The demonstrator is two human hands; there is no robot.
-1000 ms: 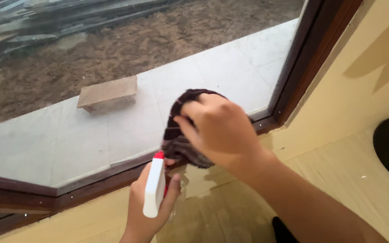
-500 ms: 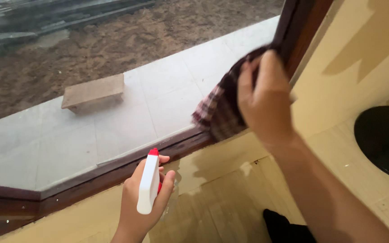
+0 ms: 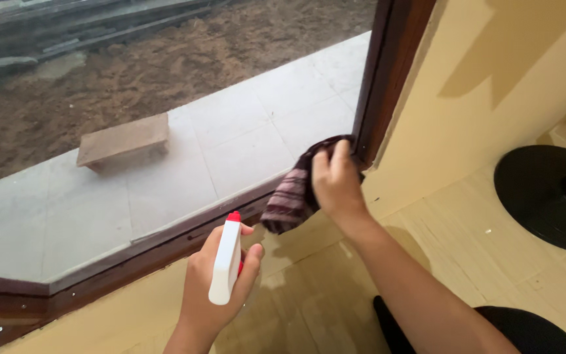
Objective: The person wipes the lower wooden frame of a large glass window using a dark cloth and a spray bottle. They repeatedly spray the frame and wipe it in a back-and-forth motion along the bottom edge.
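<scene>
The large glass window pane [image 3: 165, 131] in its dark brown wooden frame [image 3: 388, 72] shows no visible streaks, though remaining dirt cannot be judged. The right hand [image 3: 335, 183] presses a dark striped cloth [image 3: 289, 196] against the pane's lower right corner. The left hand [image 3: 217, 288] has its grip closed around a white spray bottle with a red nozzle [image 3: 226, 262], held below the sill.

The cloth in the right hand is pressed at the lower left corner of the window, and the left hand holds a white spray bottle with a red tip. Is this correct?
Not quite. In the head view the right hand presses the dark striped cloth at the lower right corner of the window, beside the brown frame. The left hand does hold the white spray bottle with a red tip.
</scene>
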